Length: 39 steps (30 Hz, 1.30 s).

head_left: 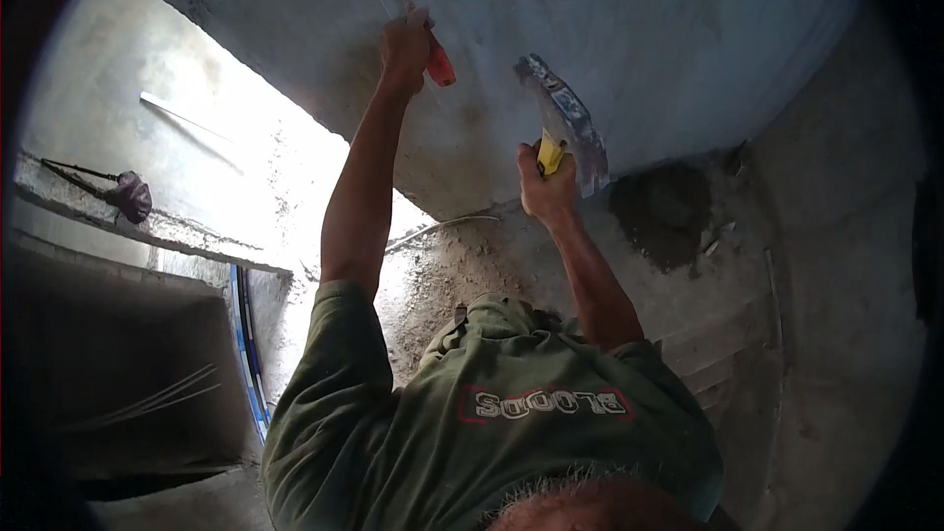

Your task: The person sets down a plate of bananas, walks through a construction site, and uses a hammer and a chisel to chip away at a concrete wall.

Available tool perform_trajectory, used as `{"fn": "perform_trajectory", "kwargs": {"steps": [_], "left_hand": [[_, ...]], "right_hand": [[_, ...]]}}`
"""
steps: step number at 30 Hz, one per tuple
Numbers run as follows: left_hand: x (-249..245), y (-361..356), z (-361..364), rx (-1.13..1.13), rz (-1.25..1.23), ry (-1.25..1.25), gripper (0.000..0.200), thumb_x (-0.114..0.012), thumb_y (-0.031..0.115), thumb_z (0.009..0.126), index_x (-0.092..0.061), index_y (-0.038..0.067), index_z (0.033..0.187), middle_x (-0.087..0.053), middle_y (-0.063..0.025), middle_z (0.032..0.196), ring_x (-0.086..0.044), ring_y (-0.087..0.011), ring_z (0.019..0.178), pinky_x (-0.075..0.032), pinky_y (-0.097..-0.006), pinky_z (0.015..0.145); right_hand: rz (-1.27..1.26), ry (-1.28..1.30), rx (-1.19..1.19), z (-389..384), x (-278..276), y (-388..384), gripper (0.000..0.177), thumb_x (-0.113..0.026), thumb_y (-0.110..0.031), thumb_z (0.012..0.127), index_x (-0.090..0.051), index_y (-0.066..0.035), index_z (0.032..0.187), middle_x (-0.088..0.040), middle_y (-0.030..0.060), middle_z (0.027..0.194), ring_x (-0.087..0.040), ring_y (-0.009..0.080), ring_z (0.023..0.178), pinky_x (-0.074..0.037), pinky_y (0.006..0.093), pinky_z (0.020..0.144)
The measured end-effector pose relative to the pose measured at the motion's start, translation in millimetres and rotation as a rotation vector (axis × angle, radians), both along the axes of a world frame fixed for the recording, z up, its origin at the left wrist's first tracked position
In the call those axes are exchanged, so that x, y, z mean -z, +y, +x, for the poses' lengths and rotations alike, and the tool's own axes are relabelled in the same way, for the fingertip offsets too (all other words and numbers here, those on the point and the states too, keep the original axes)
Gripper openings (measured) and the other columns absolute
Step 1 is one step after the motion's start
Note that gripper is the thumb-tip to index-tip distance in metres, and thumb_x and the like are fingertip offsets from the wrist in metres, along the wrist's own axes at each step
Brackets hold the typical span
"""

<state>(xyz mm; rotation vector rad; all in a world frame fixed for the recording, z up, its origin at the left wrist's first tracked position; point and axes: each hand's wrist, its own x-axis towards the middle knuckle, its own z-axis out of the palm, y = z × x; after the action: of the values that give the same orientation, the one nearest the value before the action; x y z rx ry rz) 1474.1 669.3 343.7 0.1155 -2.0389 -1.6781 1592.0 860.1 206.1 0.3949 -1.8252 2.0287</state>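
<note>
My left hand (404,51) is closed round the red handle (440,61) of a tool whose thin blade points up against the grey wall (669,29). Lower and to the right, my right hand (549,182) grips the yellow handle (551,151) of a wide blade (575,123). Grey, wet-looking material (551,88) lies along that blade. The wide blade is close to the wall; whether it touches cannot be made out. The two tools are apart.
A dark wet patch (661,216) marks the floor at the right. On the left are a blue strip (246,344), a dark purple bundle (130,198) on a ledge, and thin rods (162,398). A pale hose or cable (438,226) lies below the wall.
</note>
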Motion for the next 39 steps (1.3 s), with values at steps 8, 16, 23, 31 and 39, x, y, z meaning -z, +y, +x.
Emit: {"fn": "perform_trajectory", "kwargs": {"steps": [8, 16, 23, 31, 39], "left_hand": [[-29.2, -13.3, 3.3, 0.239, 0.447, -0.077, 0.018, -0.052, 0.02, 0.081, -0.051, 0.002, 0.079, -0.048, -0.0045, 0.061, -0.049, -0.0168, 0.054, -0.043, -0.031, 0.049], [-39.6, -45.5, -1.2, 0.581, 0.673, -0.151, 0.02, -0.048, 0.022, 0.086, -0.047, 0.006, 0.073, -0.044, -0.0033, 0.052, -0.04, -0.0145, 0.039, -0.031, -0.0241, 0.033], [-37.0, -52.7, -16.8, 0.556, 0.439, -0.105, 0.021, -0.049, 0.022, 0.085, -0.045, 0.006, 0.073, -0.043, -0.0039, 0.055, -0.042, -0.0169, 0.041, -0.036, -0.0283, 0.035], [-42.3, -51.4, -10.1, 0.662, 0.654, -0.134, 0.019, -0.049, 0.021, 0.084, -0.046, 0.006, 0.073, -0.044, -0.0044, 0.054, -0.041, -0.0168, 0.04, -0.032, -0.0276, 0.034], [-41.8, -34.9, -2.3, 0.648, 0.611, -0.047, 0.016, -0.049, 0.018, 0.082, -0.044, 0.005, 0.073, -0.04, -0.0026, 0.052, -0.039, -0.015, 0.039, -0.034, -0.0276, 0.035]], "right_hand": [[0.166, 0.117, 0.054, 35.4, -19.4, -9.5, 0.029, -0.054, -0.02, 0.086, -0.045, -0.007, 0.062, -0.041, -0.0048, 0.052, -0.037, 0.0049, 0.048, -0.032, 0.0261, 0.044], [0.108, 0.688, 0.327, 79.6, -100.5, -34.3, 0.022, -0.054, -0.013, 0.084, -0.049, -0.005, 0.064, -0.043, 0.0035, 0.053, -0.041, 0.0143, 0.046, -0.034, 0.0269, 0.044], [0.493, 0.239, 0.189, 10.1, -40.4, -76.9, 0.019, -0.063, -0.022, 0.07, -0.051, -0.007, 0.066, -0.05, 0.0096, 0.052, -0.052, 0.0216, 0.042, -0.042, 0.0296, 0.041], [0.111, 0.826, 0.24, 18.7, -37.6, -87.7, 0.018, -0.063, -0.011, 0.069, -0.048, -0.003, 0.064, -0.05, 0.0118, 0.048, -0.054, 0.0255, 0.043, -0.043, 0.0348, 0.046], [0.543, 0.538, 0.303, 16.6, -56.8, -63.7, 0.017, -0.062, -0.003, 0.068, -0.046, -0.005, 0.062, -0.042, 0.0057, 0.045, -0.045, 0.021, 0.038, -0.037, 0.0319, 0.041]]}}
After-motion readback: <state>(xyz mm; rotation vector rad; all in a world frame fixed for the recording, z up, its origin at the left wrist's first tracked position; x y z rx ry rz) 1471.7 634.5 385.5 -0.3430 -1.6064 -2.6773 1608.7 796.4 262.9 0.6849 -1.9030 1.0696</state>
